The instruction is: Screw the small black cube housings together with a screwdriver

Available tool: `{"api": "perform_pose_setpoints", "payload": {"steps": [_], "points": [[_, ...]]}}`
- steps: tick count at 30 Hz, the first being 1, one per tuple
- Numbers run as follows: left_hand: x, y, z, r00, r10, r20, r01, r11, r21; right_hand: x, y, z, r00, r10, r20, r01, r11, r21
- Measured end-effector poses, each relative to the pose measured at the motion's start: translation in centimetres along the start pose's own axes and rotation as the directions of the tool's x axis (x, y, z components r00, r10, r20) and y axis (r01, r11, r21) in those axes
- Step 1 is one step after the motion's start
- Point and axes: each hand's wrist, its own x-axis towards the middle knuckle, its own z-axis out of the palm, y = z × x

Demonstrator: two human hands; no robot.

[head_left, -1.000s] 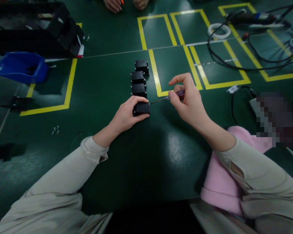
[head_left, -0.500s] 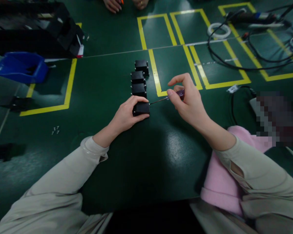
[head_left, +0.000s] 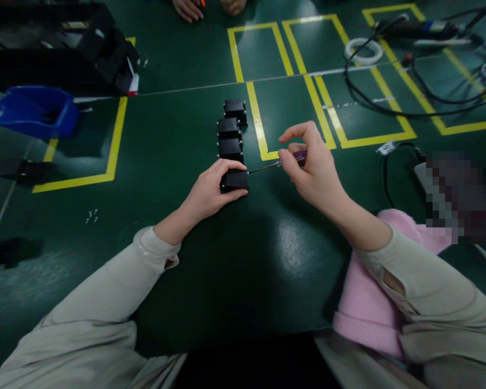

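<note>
My left hand (head_left: 208,190) grips the nearest black box (head_left: 237,180) between thumb and fingers, holding it against the green tabletop. In my right hand (head_left: 310,165) is a screwdriver (head_left: 300,157) with a dark purple handle. Its thin shaft points left, and the tip meets a small screw at the box's right side. Beyond the held box, a second black box (head_left: 230,147), a third (head_left: 228,128) and another (head_left: 235,109) stand in a column, with small bright screw heads at their sides.
Loose screws (head_left: 92,216) lie at the left. Past them are a blue bin (head_left: 34,113) and a black rack (head_left: 101,51). Yellow tape (head_left: 263,135) marks rectangles. A black cable (head_left: 389,105) and a white ring (head_left: 363,51) sit at right. Another person's hand (head_left: 188,8) shows at the top.
Both hands, the held box and the screwdriver stay almost in place. Only a very slight shift of my right fingers on the handle shows.
</note>
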Motion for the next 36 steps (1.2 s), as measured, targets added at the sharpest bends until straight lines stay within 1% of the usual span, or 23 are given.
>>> {"api": "perform_pose_setpoints", "payload": {"steps": [4,10,16,21,26,36], "points": [[-0.03,-0.03,0.09,1.000,0.003,-0.004,-0.003,1.000,-0.004,0.00,0.11,0.04,0.999,-0.019,-0.033,0.018,1.000,-0.020],[-0.01,-0.06,0.02,1.000,0.012,-0.011,-0.012,1.000,-0.008,0.03,-0.04,-0.07,1.000,0.018,0.008,-0.017,0.999,-0.028],[0.02,0.04,0.00,1.000,0.003,0.001,-0.003,1.000,-0.002,0.04,0.09,-0.03,0.999,-0.029,-0.039,0.027,0.998,-0.056],[0.06,0.17,-0.05,1.000,-0.008,0.002,0.008,1.000,-0.006,0.06,-0.16,-0.12,1.000,-0.002,-0.002,0.002,0.999,-0.044],[0.08,0.23,-0.09,1.000,-0.003,0.003,0.003,1.000,-0.004,0.01,-0.16,-0.08,1.000,-0.004,-0.019,0.004,0.999,-0.040],[0.07,0.18,-0.11,1.000,-0.014,0.012,0.014,1.000,0.017,0.03,-0.23,-0.06,1.000,0.005,-0.011,-0.006,0.999,-0.036]]}}
